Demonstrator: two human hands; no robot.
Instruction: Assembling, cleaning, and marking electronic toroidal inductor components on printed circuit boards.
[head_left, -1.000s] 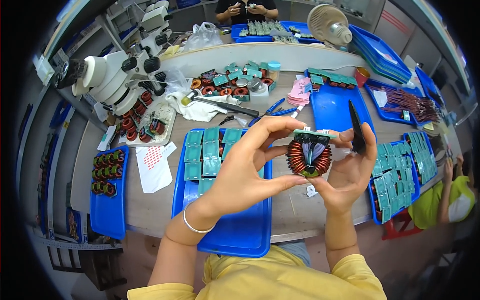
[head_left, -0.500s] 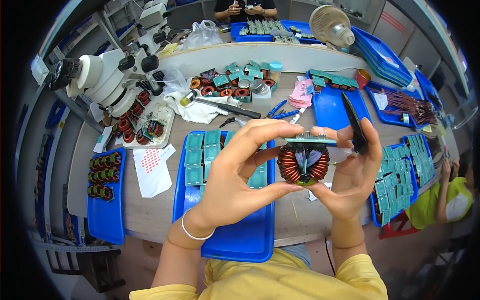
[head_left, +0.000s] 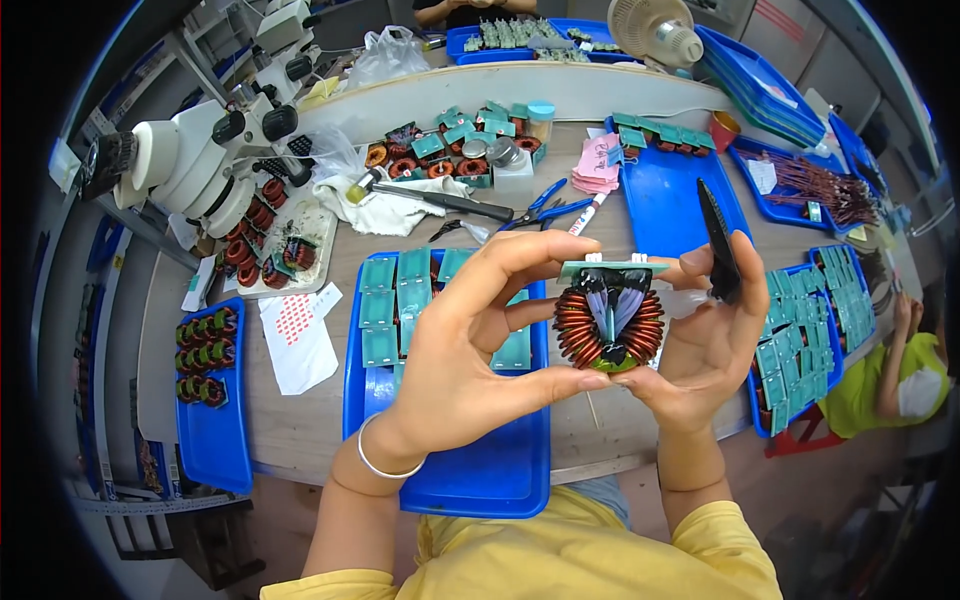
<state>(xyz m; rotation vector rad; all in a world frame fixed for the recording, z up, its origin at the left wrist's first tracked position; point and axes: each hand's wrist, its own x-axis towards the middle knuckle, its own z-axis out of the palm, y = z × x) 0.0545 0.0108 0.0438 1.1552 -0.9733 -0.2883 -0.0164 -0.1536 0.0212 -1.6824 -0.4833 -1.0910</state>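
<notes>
Between both hands a copper-wound toroidal coil [head_left: 608,325] stands upright, fixed under a small green circuit board [head_left: 612,270]. My left hand [head_left: 480,340] grips its left side, fingers at the board and thumb beneath the ring. On the other side my right hand [head_left: 705,350] pinches it the same way, its thumb below. A long black tool [head_left: 716,240] with a narrow tip is also tucked in my right hand's fingers, pointing up; its exact kind is unclear. Dark sleeved leads show inside the ring. Behind my left hand, a blue tray [head_left: 475,480] holds several green-boarded coils.
Pliers [head_left: 548,210], a hammer [head_left: 440,200] and a white cloth [head_left: 375,210] lie farther back. A microscope [head_left: 185,165] stands at left, near a blue tray of coils [head_left: 215,440]. More boarded coils [head_left: 795,350] fill trays at right. Another person's arm [head_left: 895,340] shows there.
The coil has tilted slightly, so more of its face and inner leads show toward me. Both hands keep their hold. The view has shifted a little.
</notes>
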